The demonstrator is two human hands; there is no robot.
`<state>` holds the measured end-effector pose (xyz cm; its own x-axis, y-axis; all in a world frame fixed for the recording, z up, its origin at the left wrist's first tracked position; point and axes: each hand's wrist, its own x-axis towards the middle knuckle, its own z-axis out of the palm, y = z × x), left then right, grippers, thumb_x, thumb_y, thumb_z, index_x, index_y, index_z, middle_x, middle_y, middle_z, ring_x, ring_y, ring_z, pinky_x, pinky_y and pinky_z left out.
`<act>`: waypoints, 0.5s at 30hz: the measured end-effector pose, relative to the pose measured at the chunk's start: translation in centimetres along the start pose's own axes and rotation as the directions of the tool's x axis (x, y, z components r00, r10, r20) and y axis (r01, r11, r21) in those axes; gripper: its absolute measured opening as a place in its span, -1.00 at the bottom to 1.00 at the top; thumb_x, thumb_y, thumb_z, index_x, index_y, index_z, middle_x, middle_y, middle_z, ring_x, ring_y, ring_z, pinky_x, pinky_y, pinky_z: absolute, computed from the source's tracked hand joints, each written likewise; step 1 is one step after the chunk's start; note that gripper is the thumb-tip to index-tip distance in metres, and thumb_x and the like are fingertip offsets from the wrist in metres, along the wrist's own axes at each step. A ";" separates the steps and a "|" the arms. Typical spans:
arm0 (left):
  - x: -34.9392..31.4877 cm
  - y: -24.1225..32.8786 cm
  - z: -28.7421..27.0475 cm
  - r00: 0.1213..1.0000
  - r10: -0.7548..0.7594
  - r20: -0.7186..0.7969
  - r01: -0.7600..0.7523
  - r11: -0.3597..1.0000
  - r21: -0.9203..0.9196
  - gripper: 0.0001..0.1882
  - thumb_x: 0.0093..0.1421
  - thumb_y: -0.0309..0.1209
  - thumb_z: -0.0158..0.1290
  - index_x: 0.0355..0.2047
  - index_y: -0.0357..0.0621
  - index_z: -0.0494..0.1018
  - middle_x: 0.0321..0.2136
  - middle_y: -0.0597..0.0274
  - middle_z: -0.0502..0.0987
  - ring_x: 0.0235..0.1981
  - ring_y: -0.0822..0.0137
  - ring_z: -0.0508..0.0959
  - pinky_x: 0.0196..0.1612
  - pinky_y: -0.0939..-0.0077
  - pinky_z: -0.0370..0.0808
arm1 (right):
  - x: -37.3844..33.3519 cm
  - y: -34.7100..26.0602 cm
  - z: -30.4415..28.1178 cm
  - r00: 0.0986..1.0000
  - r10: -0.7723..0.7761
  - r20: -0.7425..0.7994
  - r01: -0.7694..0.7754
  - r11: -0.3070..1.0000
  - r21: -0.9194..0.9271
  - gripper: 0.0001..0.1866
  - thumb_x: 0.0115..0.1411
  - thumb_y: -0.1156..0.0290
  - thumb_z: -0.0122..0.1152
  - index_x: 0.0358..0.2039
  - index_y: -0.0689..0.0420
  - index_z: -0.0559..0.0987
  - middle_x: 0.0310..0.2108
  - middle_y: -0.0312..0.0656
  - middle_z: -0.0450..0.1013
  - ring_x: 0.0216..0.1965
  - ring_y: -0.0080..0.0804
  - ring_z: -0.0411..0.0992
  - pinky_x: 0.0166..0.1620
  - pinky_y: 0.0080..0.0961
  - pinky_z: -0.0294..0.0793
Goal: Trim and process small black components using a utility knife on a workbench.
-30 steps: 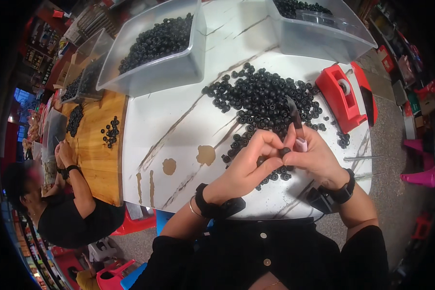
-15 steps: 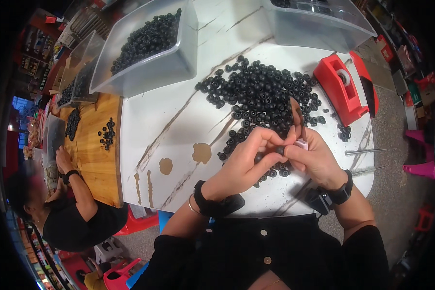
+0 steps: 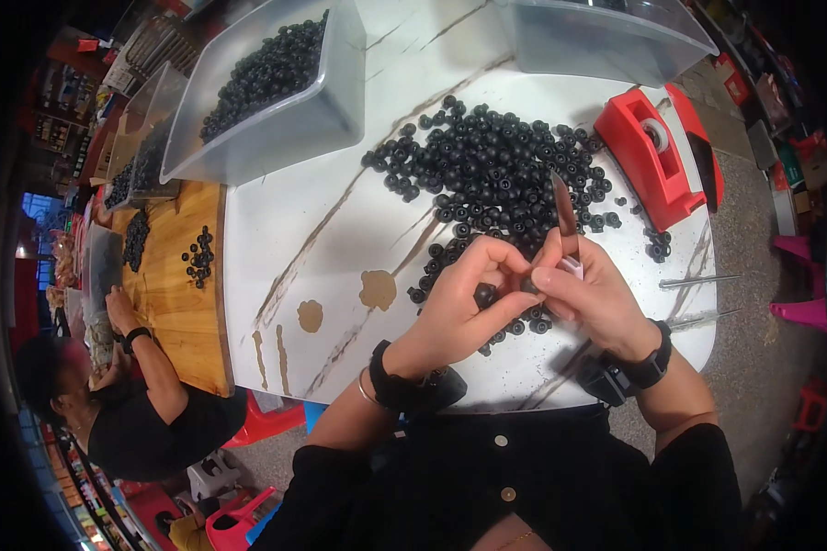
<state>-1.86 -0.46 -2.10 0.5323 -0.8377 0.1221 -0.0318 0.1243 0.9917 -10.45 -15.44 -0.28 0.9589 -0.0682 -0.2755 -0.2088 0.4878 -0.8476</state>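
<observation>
My left hand (image 3: 450,317) is closed, thumb and fingertips pinching a small black round part (image 3: 529,286). Another dark piece (image 3: 485,295) shows inside the curl of its fingers; I cannot tell if it is held. My right hand (image 3: 602,298) grips a small knife (image 3: 565,209) with a pale handle, its blade pointing away from me. The right thumb meets the left fingertips at the black part, and the contact there is partly hidden. Just beyond both hands spreads a loose pile of black round parts (image 3: 501,161), some with holes showing.
A red tape dispenser (image 3: 648,156) stands right of the pile. Clear plastic bins (image 3: 276,138) (image 3: 606,46) sit at the far side, the left one holding black parts. Thin metal rods (image 3: 703,281) lie at the right edge. At left, another person (image 3: 147,367) works at a wooden table (image 3: 179,321).
The view has shifted slightly. Both hands stay together at the small black part, and the knife blade has turned a little, showing more of its flat side.
</observation>
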 end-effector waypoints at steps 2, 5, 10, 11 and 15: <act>0.0 -0.1 0.1 1.000 0.012 -0.009 -0.012 1.000 -0.027 -0.76 0.04 -0.60 0.02 -0.29 -0.26 0.23 -0.50 0.30 0.39 -0.49 0.58 0.42 -0.45 0.77 0.29 | -0.1 -0.2 0.1 1.000 0.002 -0.001 -0.002 1.000 -0.007 -0.88 0.10 0.43 0.09 -0.52 0.11 0.37 -0.64 -0.38 0.31 -0.72 -0.79 0.15 -0.68 -0.85 0.07; 0.2 -0.5 0.1 0.997 0.054 -0.052 -0.056 0.998 -0.031 -0.76 0.05 -0.61 0.00 -0.28 -0.25 0.23 -0.44 0.27 0.38 -0.48 0.57 0.42 -0.44 0.77 0.30 | -0.1 -0.3 0.3 1.000 0.014 -0.025 -0.013 1.000 0.015 -0.89 0.11 0.43 0.08 -0.50 0.12 0.38 -0.60 -0.35 0.34 -0.72 -0.78 0.15 -0.67 -0.86 0.08; 0.0 -0.5 -0.3 0.996 -0.038 -0.083 0.018 0.973 -0.229 -0.77 0.09 -0.65 -0.11 -0.23 -0.24 0.20 -0.37 0.28 0.35 -0.36 0.51 0.44 -0.37 0.73 0.35 | -0.3 -0.8 0.5 0.999 -0.003 -0.035 -0.002 0.991 -0.133 -0.81 0.20 0.33 -0.08 -0.32 0.19 0.39 -0.55 -0.34 0.34 -0.67 -0.79 0.14 -0.62 -0.87 0.10; -0.1 -0.6 -0.7 0.996 -0.040 -0.084 0.020 0.973 -0.228 -0.77 0.09 -0.65 -0.11 -0.23 -0.24 0.20 -0.37 0.28 0.35 -0.36 0.51 0.44 -0.37 0.73 0.35 | -0.3 -0.8 0.4 0.999 -0.002 -0.035 -0.003 0.991 -0.131 -0.81 0.20 0.33 -0.08 -0.32 0.19 0.39 -0.55 -0.34 0.34 -0.67 -0.79 0.14 -0.62 -0.87 0.10; 0.1 -0.8 -1.1 0.994 -0.093 -0.061 0.065 0.932 -0.356 -0.79 0.09 -0.65 -0.11 -0.24 -0.22 0.22 -0.37 0.23 0.41 -0.36 0.52 0.44 -0.36 0.73 0.34 | -0.5 -0.4 -0.3 0.998 -0.055 0.039 0.061 0.985 -0.162 -0.71 0.23 0.31 -0.18 -0.15 0.21 0.36 -0.49 -0.33 0.34 -0.62 -0.77 0.13 -0.56 -0.86 0.12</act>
<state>-0.87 -0.05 -2.91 0.5835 -0.8117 0.0271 0.3062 0.2508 0.9184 -10.85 -15.86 0.09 0.9758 -0.0608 -0.2103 -0.1784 0.3356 -0.9250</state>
